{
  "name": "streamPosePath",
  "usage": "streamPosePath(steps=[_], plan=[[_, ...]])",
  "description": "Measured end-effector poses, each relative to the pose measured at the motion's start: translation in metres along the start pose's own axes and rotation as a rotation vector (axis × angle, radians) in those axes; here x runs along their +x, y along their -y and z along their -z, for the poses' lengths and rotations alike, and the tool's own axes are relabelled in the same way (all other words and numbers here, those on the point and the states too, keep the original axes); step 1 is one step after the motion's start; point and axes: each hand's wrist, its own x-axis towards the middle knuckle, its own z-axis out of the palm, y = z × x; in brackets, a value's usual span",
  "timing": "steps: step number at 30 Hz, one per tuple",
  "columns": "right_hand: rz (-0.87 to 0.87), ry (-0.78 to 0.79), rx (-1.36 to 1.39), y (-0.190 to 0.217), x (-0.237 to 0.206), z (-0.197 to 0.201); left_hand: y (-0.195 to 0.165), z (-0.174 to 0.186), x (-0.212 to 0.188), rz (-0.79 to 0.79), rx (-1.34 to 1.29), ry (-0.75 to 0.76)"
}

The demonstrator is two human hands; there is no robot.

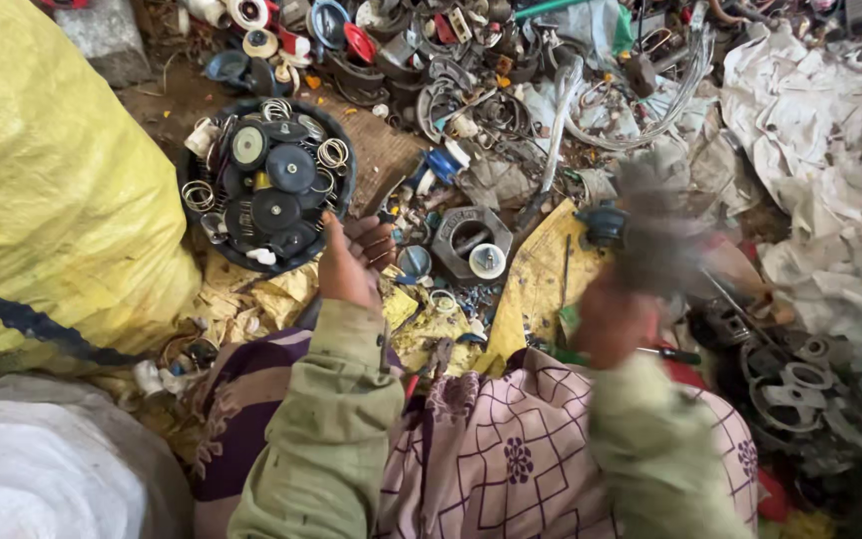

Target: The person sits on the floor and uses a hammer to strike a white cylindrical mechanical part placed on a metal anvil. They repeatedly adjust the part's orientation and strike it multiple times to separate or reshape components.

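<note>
Hands — left (353, 262) curled, empty, beside the parts basin (190, 165); right (613, 317) blurred, grips a dark tool (656, 228).

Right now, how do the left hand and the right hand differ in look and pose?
The left hand is sharp, open and empty, near the round black basket; the right hand is blurred, closed on a blurred grey object. The left is low; the right is raised. Both wear green sleeves.

Scrap-sorting yard: heaped metal parts (511, 90), sacks (42, 180).

Motion blur smears the right hand (616, 319) and its grey object (655, 235).
</note>
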Motion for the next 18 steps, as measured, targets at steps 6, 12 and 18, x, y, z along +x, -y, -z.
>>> streamPosePath(steps=[6,12,18], plan=[[-0.222,0.473,-0.478,-0.038,-0.045,-0.091,-0.004,0.002,0.008,0.009,-0.074,-0.072],[-0.258,0.439,-0.461,-0.015,-0.061,-0.055,-0.005,0.002,-0.009,0.019,-0.067,-0.073],[0.141,-0.015,-0.078,0.058,-0.013,0.05,-0.012,-0.015,-0.019,-0.015,-0.014,-0.055]])
